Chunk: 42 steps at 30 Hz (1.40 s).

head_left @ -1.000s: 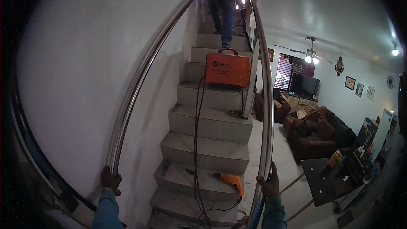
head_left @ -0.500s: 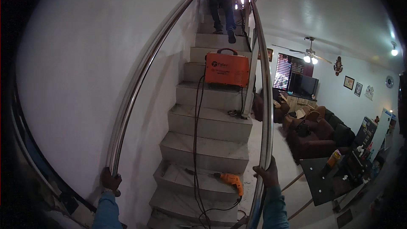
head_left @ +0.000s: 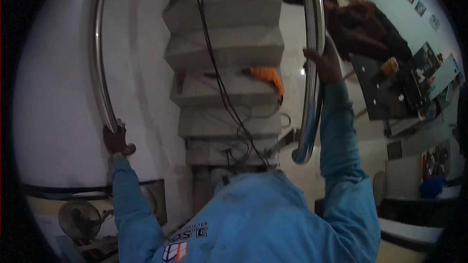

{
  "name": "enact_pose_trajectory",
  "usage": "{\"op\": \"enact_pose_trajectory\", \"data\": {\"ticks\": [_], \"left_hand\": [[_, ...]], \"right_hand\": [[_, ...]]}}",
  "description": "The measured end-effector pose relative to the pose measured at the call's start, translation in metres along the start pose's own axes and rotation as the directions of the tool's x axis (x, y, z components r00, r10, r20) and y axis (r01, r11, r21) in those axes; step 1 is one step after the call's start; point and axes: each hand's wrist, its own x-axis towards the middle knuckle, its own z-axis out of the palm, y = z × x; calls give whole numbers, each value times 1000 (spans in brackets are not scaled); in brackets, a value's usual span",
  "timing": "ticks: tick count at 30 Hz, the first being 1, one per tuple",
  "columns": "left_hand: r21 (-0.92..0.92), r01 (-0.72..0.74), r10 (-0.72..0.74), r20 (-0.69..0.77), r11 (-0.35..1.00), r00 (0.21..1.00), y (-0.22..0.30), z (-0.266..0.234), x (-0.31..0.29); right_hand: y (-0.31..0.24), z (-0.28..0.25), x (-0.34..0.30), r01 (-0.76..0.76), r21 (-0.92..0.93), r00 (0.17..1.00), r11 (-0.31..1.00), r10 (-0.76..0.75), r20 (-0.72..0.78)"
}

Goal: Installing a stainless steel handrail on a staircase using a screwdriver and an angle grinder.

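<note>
Ahead of me, a shiny metal handrail [head_left: 99, 44] runs down the white wall on the left. My left hand [head_left: 115, 140] is closed around it close to its curved lower end. On the right side of the stairs is a second metal handrail [head_left: 314, 14]. My right hand [head_left: 328, 64] grips this rail, its thumb lying across the metal. Between the rails, an orange power drill [head_left: 267, 75] lies on a step of the grey staircase [head_left: 222, 53], its cord trailing down. Dark cables [head_left: 209, 48] hang down over the steps toward my body.
To the right and lower, a dark table [head_left: 378, 87] bears bottles and small items, with a brown sofa [head_left: 358, 29] beyond it. A round fan [head_left: 79, 219] stands at lower left. A metal post piece [head_left: 282, 141] sits at the right rail's foot.
My view has tipped down, so the person climbing and the orange machine are out of sight and my torso shows. Both hands stay on the rails; the right one now appears higher in view.
</note>
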Motion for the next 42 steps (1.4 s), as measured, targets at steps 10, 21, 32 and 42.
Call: {"op": "enact_pose_trajectory", "data": {"ticks": [10,21,32,42], "left_hand": [[76,48,-55,98,996,994,-6,51,-26],[-125,-6,18,92,992,996,-17,62,-30],[21,-2,0,92,1000,996,-27,72,-20],[166,22,13,-207,986,978,-44,-6,51]], "right_hand": [[61,-5,-44,-40,126,998,991,45,-33],[69,-5,-51,-90,70,994,994,93,-52],[82,-18,-44,-112,-175,991,978,97,-94],[0,28,-34,29,-59,987,998,-37,-157]]}}
